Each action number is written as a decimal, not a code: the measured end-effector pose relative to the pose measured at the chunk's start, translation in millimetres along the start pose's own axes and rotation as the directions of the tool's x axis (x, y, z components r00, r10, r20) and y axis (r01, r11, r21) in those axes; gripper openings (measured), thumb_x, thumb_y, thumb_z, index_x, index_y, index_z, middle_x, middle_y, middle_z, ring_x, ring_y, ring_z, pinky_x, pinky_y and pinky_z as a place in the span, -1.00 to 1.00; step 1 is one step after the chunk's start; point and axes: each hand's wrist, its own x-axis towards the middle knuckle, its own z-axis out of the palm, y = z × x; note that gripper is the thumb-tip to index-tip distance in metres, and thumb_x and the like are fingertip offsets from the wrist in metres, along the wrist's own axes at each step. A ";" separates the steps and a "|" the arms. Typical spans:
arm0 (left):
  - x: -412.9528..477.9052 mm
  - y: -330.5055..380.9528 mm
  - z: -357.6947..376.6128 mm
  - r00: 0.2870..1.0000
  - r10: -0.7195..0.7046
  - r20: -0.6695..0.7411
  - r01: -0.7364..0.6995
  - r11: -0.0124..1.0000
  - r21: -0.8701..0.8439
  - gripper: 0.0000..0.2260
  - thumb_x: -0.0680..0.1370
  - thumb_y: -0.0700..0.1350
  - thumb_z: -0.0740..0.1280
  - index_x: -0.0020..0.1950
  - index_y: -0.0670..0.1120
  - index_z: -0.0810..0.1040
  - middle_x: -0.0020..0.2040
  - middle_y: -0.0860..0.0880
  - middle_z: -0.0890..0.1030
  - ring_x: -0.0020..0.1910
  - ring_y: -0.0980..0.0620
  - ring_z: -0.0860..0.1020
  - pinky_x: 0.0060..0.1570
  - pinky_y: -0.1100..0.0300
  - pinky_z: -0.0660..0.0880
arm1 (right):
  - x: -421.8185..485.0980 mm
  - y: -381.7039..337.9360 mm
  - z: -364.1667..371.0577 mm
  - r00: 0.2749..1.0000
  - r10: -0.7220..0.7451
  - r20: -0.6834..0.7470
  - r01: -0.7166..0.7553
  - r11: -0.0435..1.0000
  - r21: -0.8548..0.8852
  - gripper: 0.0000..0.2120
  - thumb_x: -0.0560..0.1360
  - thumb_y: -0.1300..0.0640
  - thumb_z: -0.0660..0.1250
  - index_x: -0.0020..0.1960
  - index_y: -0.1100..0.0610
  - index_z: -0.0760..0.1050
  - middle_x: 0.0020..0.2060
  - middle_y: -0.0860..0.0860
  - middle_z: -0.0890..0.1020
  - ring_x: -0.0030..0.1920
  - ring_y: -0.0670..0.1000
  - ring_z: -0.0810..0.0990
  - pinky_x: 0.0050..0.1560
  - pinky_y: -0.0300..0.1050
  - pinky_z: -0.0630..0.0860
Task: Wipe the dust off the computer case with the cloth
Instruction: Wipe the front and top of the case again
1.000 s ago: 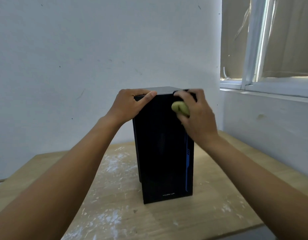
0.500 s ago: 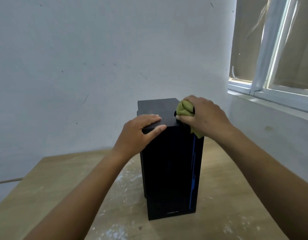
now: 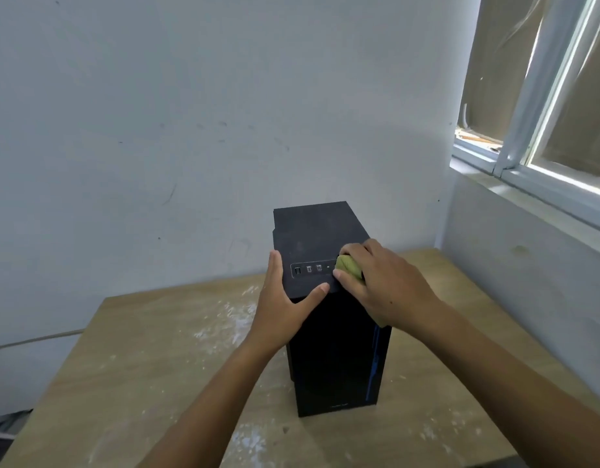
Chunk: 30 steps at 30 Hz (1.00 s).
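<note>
A black computer case stands upright on a wooden table, its dusty top and a row of front ports facing up. My left hand rests on the case's near left top corner, fingers straight along the left edge and thumb across the front edge. My right hand grips a bunched yellow-green cloth and presses it on the near right part of the top, beside the ports. Most of the cloth is hidden under my fingers.
White dust or powder patches lie on the table to the left of the case and in front of it. A white wall stands close behind the case. A window with a white frame and its ledge are at the right.
The view has risen, so the case's top now shows. My right hand moved the cloth from the upper front face onto the top. My left hand's fingers slid to the left edge.
</note>
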 end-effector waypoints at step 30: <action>-14.8 24.5 1.2 0.997 0.076 0.004 -0.068 0.869 0.490 -0.01 0.37 0.32 0.43 0.61 -0.07 0.04 0.61 0.08 0.00 0.57 0.13 0.02 0.50 0.17 0.12 | 94.5 -11.1 35.6 0.984 -0.081 0.158 0.078 0.997 0.023 -0.60 0.60 -0.22 0.07 0.30 0.00 0.34 0.13 0.06 0.44 0.10 0.15 0.49 -0.11 -0.04 0.35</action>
